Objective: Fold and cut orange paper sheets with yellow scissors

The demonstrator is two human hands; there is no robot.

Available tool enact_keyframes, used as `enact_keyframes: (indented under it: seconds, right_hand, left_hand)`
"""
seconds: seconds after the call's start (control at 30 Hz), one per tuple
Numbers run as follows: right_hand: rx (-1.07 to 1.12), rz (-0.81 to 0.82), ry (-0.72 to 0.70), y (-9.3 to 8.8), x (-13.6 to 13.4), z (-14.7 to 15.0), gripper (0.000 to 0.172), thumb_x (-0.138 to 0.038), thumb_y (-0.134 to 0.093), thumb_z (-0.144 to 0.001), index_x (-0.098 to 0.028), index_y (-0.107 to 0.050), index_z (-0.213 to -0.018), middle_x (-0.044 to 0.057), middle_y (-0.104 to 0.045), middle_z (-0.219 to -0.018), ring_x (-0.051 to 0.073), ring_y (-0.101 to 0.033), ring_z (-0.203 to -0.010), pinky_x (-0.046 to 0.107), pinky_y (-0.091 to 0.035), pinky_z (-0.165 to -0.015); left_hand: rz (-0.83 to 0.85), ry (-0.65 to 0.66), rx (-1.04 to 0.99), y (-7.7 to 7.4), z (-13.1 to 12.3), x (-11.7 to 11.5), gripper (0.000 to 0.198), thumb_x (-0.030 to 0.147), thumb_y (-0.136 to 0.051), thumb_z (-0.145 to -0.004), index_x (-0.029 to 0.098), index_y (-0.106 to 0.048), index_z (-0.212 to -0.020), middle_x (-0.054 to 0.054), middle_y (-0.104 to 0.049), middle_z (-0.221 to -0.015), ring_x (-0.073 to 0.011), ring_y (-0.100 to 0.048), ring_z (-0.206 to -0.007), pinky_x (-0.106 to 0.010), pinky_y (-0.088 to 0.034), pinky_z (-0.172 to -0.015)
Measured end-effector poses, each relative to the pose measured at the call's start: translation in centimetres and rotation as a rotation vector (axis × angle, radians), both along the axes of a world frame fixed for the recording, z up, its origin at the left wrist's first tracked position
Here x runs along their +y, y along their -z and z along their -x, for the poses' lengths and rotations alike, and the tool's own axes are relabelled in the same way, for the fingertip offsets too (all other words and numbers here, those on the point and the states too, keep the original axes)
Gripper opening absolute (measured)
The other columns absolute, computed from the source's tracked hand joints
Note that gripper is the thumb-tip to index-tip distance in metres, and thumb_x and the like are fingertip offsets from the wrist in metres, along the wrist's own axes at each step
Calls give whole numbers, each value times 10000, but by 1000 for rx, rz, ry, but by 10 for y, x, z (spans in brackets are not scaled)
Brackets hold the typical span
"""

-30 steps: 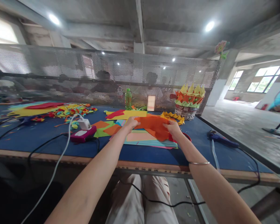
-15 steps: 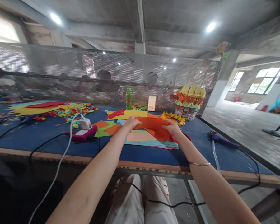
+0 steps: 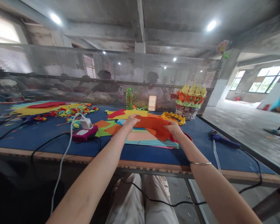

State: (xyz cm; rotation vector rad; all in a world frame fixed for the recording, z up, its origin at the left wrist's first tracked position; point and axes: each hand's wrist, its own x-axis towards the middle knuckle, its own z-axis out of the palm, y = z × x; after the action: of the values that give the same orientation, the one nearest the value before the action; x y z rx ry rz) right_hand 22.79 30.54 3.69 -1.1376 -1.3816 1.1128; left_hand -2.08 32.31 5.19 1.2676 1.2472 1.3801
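An orange sheet (image 3: 157,126), which looks like felt, is stretched between my two hands above the table. My left hand (image 3: 132,122) pinches its left end, and my right hand (image 3: 174,128) grips the right end. Beneath it lies a stack of pastel sheets (image 3: 140,137), with pink and light blue showing. Part of a red round-edged thing (image 3: 188,136) peeks out beside my right wrist; the rest is hidden. To the left of my left hand are green and orange pieces (image 3: 108,128). A ring of yellow folded points (image 3: 175,117) rests just behind my right hand.
A purple power socket (image 3: 85,133) with a white plug (image 3: 86,123) and cables sits left. A blue glue gun (image 3: 225,139) lies right. Behind stand a green bottle (image 3: 129,99) and a decorated basket (image 3: 189,107). Colourful scraps (image 3: 76,110) cover the left side. A perforated screen (image 3: 72,68) closes the back.
Both hands stay on the orange sheet. Its upper edge looks a little straighter between them now; otherwise almost nothing has moved, apart from a slight shift of the view.
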Motion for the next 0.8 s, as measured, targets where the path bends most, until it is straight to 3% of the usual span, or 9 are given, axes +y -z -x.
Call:
enact_keyframes:
  seconds: [0.43, 0.8]
  right_hand:
    - [26, -60, 26, -1, 4, 2, 293, -328, -647, -959, -159, -631, -1198, 64, -673, -1155, 188, -680, -943, 373, -592, -798]
    - [-40, -71, 33, -8, -5, 1, 286, -317, -649, -959, -160, -629, -1197, 47, -688, -1069, 154, -679, -836, 330, -590, -730]
  left_hand:
    - [-39, -47, -22, -3, -1, -4, 300, 342, -649, -954, 158, -628, -1191, -81, -667, -1153, -200, -676, -928, -378, -597, -775]
    - [-69, -103, 9, -2, 2, -1, 327, 342, -663, -941, 166, -631, -1215, -94, -649, -1234, -224, -665, -999, -403, -589, -817]
